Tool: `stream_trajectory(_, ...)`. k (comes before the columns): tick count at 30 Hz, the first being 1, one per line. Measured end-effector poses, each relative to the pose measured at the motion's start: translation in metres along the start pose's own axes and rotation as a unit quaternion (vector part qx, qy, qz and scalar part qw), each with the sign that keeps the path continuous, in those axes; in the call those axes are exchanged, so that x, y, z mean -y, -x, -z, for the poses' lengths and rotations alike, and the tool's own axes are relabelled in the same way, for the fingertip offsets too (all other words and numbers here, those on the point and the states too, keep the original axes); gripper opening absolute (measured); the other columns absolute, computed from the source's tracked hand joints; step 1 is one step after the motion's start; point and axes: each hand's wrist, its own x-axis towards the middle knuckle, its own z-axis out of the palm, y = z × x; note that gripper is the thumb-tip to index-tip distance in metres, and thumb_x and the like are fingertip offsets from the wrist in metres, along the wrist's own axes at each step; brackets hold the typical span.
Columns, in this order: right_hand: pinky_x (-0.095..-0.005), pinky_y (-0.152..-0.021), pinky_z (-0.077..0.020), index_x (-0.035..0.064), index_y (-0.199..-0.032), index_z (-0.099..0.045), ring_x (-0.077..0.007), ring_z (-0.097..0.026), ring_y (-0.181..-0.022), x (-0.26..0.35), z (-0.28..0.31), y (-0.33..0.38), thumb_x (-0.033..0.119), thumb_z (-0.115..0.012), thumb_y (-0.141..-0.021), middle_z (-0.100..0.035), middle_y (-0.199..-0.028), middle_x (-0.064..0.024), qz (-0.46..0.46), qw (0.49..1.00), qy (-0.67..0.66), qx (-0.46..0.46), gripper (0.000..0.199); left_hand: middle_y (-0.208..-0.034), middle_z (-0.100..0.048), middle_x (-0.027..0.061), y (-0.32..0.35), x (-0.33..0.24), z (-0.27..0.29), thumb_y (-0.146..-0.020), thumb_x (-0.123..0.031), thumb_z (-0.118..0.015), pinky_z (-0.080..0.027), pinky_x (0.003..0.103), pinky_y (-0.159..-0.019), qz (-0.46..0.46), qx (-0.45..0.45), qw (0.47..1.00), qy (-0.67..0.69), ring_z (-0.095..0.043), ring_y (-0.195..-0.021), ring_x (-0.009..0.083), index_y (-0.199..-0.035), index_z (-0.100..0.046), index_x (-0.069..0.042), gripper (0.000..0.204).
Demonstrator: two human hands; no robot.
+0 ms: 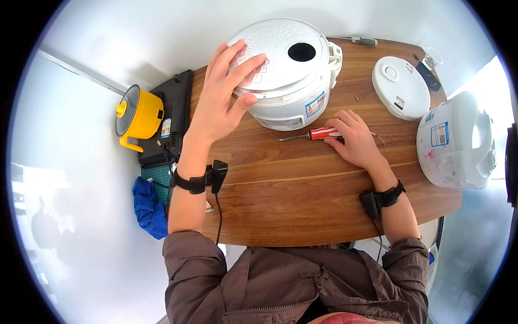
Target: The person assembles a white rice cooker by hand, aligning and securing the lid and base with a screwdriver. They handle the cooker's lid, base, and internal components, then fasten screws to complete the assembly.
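A white rice cooker (286,102) stands at the far middle of the wooden table. Its round top (280,40) has a dark round hole at the right. My left hand (221,92) lies with fingers spread on the left part of that top, the thumb at its near edge. On the table in front of the cooker is a screwdriver (322,133) with a red and white handle, its shaft pointing left. Closed around the handle's right end is my right hand (353,135), resting low on the tabletop.
At right sit a white oval lid (401,88) and another white rice cooker (456,143). A black tool (428,75) lies behind the lid. On the left, a yellow pot (141,116) stands on a black device (178,102), near a blue cloth (149,208) and a green mat (158,175).
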Motion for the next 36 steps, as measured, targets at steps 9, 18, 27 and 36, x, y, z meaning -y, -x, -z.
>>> stream_trajectory(9,-0.0416,-0.088,-0.0497,0.0069,-0.103,-0.066,-0.0305,-0.06,-0.101,-0.001,0.001,-0.001,0.016,-0.082,-0.079,-0.063,-0.103,-0.0086,-0.009,1.0,0.002,0.014,0.03,-0.161,-0.043,0.0135,-0.009,0.015,0.005,-0.095,-0.08,-0.038,-0.03,0.052,-0.122,-0.006,0.034,0.999,0.0,-0.031,-0.152,0.0419,-0.145,-0.062,-0.019,0.082)
stream_trajectory(18,-0.0417,-0.089,-0.0497,0.0065,-0.103,-0.066,-0.0304,-0.06,-0.101,0.0,0.002,-0.003,0.016,-0.083,-0.079,-0.063,-0.104,-0.0087,-0.009,1.0,-0.003,0.013,0.03,-0.156,-0.049,0.0143,-0.005,0.01,0.008,-0.092,-0.069,-0.058,-0.038,0.053,-0.119,-0.056,0.018,0.997,-0.059,-0.041,-0.147,0.0437,-0.143,-0.063,-0.019,0.071)
stream_trajectory(27,-0.0418,-0.089,-0.0497,0.0064,-0.103,-0.066,-0.0307,-0.06,-0.1,-0.001,0.001,-0.002,0.015,-0.082,-0.08,-0.063,-0.103,-0.0088,-0.006,1.0,-0.005,0.01,0.03,-0.108,-0.077,0.0125,-0.008,0.002,0.016,-0.104,-0.015,-0.059,-0.058,0.033,-0.086,-0.088,-0.284,0.955,0.016,-0.075,-0.098,0.0251,-0.114,-0.068,-0.005,0.017)
stream_trajectory(36,-0.0422,-0.088,-0.0499,0.006,-0.103,-0.066,-0.0313,-0.06,-0.099,-0.001,0.001,-0.001,0.014,-0.083,-0.078,-0.062,-0.102,-0.0092,-0.001,1.0,-0.011,0.002,0.031,-0.091,-0.069,0.0118,-0.082,0.053,0.02,-0.108,-0.031,-0.053,-0.051,0.036,-0.077,0.248,-0.105,0.96,0.072,-0.064,-0.083,0.0199,-0.116,-0.062,0.0,0.033)
